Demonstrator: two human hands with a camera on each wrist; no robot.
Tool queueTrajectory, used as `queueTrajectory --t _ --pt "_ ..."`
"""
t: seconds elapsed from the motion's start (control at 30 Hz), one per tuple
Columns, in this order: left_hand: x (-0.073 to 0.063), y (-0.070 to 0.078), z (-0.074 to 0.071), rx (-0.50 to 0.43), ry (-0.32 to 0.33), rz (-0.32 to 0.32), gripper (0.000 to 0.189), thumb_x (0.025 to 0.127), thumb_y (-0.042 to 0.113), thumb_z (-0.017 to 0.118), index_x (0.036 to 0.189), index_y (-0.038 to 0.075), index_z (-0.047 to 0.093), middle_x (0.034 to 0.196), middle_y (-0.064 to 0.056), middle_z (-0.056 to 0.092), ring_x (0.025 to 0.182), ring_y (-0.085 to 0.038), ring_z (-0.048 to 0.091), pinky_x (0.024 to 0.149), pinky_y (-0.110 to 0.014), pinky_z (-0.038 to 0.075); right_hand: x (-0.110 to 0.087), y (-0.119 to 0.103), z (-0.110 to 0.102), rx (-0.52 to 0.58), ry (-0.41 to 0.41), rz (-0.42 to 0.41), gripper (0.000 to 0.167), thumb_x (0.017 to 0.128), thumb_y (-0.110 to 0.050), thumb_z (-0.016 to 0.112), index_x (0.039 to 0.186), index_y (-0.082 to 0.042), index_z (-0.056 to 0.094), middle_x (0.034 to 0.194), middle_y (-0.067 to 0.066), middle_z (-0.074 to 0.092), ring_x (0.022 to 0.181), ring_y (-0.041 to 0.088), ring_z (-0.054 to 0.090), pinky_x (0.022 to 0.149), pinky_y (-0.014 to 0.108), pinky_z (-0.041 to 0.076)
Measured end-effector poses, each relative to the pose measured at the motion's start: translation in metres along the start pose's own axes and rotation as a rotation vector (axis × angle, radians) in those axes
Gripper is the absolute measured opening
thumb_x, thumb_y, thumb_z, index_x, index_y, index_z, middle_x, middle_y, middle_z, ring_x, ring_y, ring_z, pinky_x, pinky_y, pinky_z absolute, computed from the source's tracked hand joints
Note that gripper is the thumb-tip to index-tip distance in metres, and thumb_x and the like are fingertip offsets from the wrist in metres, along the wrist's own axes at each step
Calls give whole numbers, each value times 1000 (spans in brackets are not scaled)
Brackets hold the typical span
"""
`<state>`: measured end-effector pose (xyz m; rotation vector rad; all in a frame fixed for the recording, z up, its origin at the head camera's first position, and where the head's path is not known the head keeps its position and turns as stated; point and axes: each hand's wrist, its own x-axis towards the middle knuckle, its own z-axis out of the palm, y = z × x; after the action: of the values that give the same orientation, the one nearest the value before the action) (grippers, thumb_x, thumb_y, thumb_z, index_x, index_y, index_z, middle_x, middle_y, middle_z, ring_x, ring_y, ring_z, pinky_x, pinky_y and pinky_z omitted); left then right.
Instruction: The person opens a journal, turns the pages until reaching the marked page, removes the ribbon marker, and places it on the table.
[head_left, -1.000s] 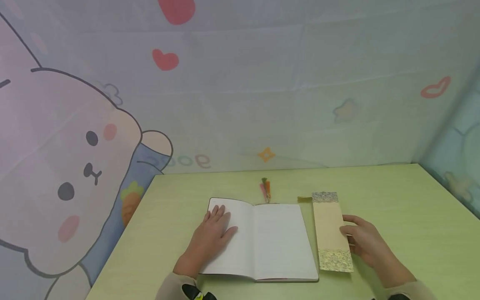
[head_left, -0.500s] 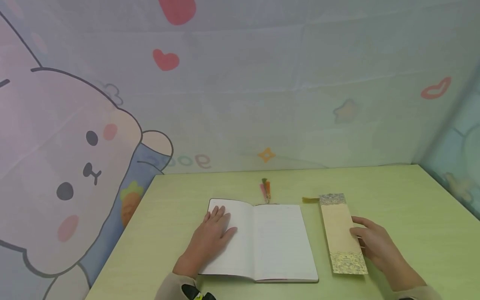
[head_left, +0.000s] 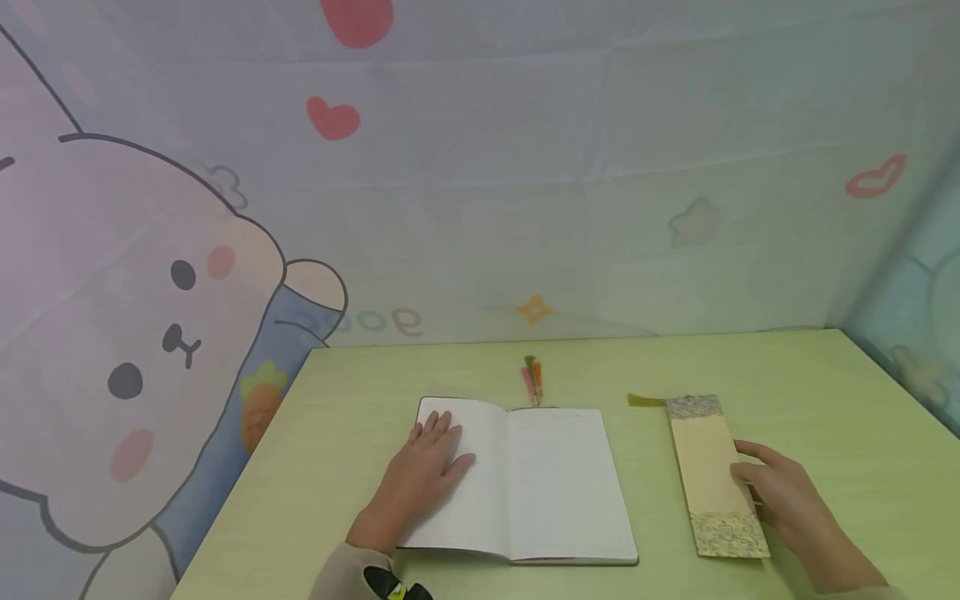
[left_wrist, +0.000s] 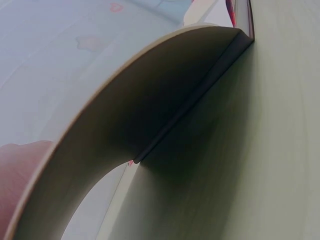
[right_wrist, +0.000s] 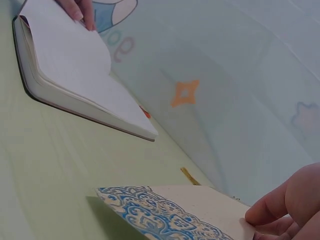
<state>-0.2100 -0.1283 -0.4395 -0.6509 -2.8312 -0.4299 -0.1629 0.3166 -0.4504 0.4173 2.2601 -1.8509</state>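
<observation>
The long, flat cream bookmark with scroll-patterned ends (head_left: 708,467) is pinched by its right edge between the thumb and fingers of my right hand (head_left: 787,492), the nearer of my two hands. Its long axis runs away from me, the far end leaning left, and a thin yellow-green tassel (head_left: 647,401) points left from that end. A shadow shows under its near end in the right wrist view. To its left, well apart from it, the white-paged, dark-covered notebook (head_left: 566,483) lies open on the pale green worktop (head_left: 862,417), its spine pointing away from me. My left hand (head_left: 423,471) rests flat on the left page, fingers extended, with the whole right page between it and the bookmark.
</observation>
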Motion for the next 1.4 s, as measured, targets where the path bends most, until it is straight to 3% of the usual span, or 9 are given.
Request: queueTrajectory --t 0.17,0.4,0.63,0.83,1.0,1.27,1.4 --pt "0 0 0 0 -10 -6 53 94 41 49 130 2 52 141 -18 40 133 -33 30 109 -46 21 -2 4 -10 -34 8 13 63 96 -19 43 145 6 13 131 32 37 85 11 60 72 37 53" --pt "0 -2 -1 20 -15 -10 54 94 42 50 131 2 52 141 -18 40 134 -33 30 109 -46 22 -2 7 -13 -109 11 21 63 96 -24 43 143 9 16 134 36 29 87 15 58 73 35 52" --pt "0 -3 -1 8 -6 -8 54 94 41 49 131 2 52 141 -18 40 133 -33 30 109 -47 22 -1 5 -8 -310 82 -58 65 94 -29 51 138 12 26 124 41 39 91 32 59 70 38 51" --pt "1 -2 0 14 -10 -16 54 94 42 48 131 2 52 141 -18 40 134 -33 30 110 -46 21 -2 2 -3 -472 158 -107 58 94 -27 46 135 11 33 120 39 44 101 49 50 73 48 49" --pt "1 1 -3 9 -9 -10 54 94 41 49 131 2 52 140 -18 41 133 -33 30 109 -46 22 -4 0 -4 -556 196 -119 53 95 -25 40 134 11 36 119 37 49 104 52 48 77 55 46" --pt "1 1 -4 12 -15 -20 54 94 41 49 131 1 52 141 -18 40 134 -33 30 109 -46 21 -6 2 -3 -611 245 -117 50 91 -19 38 130 12 40 115 35 51 100 49 51 72 51 48" --pt "1 1 -4 13 -8 -19 53 94 40 50 130 1 52 140 -18 41 133 -34 30 109 -47 22 -7 1 -1 -668 276 -173 46 92 -17 40 127 13 43 111 34 53 97 47 54 71 51 48"
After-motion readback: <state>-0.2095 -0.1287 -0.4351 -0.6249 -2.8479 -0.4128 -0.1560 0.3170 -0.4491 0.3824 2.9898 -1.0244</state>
